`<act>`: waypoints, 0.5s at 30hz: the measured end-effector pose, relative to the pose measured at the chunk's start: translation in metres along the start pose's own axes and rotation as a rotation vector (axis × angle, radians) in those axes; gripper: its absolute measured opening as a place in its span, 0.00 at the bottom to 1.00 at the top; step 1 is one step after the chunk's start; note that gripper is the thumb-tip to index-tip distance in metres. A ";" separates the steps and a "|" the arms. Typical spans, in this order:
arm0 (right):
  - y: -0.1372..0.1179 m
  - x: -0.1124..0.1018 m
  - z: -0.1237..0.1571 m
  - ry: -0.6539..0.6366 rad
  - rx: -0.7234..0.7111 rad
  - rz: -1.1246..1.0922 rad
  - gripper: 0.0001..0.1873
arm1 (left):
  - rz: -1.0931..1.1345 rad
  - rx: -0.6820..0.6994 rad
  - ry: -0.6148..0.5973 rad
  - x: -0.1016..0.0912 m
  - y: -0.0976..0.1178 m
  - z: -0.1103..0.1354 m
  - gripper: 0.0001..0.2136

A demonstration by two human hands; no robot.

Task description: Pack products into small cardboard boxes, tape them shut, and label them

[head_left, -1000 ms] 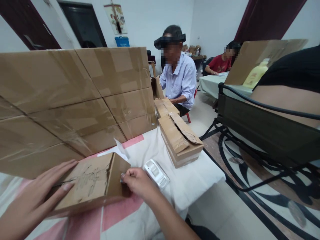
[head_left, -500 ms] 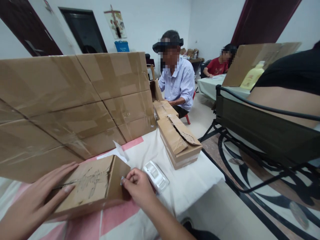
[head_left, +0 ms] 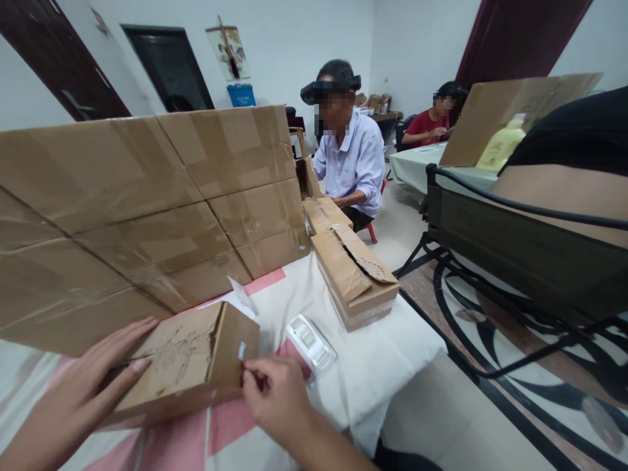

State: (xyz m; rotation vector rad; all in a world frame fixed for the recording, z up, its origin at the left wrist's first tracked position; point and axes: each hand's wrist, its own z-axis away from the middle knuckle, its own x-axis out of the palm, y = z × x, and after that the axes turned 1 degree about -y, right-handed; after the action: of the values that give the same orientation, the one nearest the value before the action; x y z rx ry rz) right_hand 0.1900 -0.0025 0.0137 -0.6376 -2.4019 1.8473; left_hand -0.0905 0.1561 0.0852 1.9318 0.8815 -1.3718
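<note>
A closed cardboard box (head_left: 186, 356) with a creased, torn top seam lies on the near left of the table. My left hand (head_left: 93, 376) rests on its top, thumb and fingers apart. On the box's right end is a small pale sticker (head_left: 242, 350). Just below that sticker, the curled fingertips of my right hand (head_left: 277, 396) touch the box's end; whether anything small is between them is hidden. To the right of that hand lies a white plastic device (head_left: 310, 343) with an oval window.
Taped cartons (head_left: 147, 209) form a wall behind the box. Another long box (head_left: 356, 275) lies at the table's right edge, with a smaller box (head_left: 326, 216) beyond. A seated person (head_left: 356, 150) works behind them. A dark-framed folding chair (head_left: 515, 255) stands on the right.
My right hand has moved slightly down the box's end, leaving the small pale sticker visible. My left hand stays on the top. The view has shifted slightly.
</note>
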 end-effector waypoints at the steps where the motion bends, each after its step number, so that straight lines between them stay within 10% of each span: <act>1: -0.001 -0.001 0.002 0.003 0.001 -0.006 0.13 | 0.046 -0.010 -0.023 -0.002 0.001 0.000 0.28; 15: -0.002 0.006 -0.001 -0.022 0.086 -0.223 0.24 | 0.154 -0.095 -0.095 -0.028 0.036 -0.001 0.29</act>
State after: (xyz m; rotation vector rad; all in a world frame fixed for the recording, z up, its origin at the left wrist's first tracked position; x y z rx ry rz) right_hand 0.1838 0.0005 0.0151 -0.3288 -2.2829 1.8595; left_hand -0.0680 0.1301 0.1153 1.8074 0.7239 -1.2967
